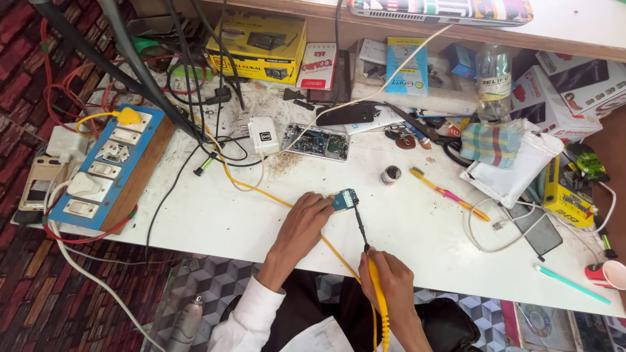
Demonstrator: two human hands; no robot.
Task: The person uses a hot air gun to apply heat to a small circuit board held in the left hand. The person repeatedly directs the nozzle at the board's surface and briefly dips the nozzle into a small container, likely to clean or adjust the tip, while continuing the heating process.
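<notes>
Head view: the left hand [306,218] pinches a small circuit board [344,199] by its near-left edge, pressing it to the white table [215,215] near the middle front. The right hand [391,287] is wrapped shut around the yellow handle of a soldering iron [370,261], its dark tip touching the board's right edge. The board looks light, thin, stiff and fragile, best held by its bare edges, away from the components. Further right, a small round open tin [390,175] holds something dark; I cannot tell what. A clear plastic bottle [493,81] stands at the far right, seemingly nearly empty. A red cup [610,274] sits at the right edge, contents hidden.
</notes>
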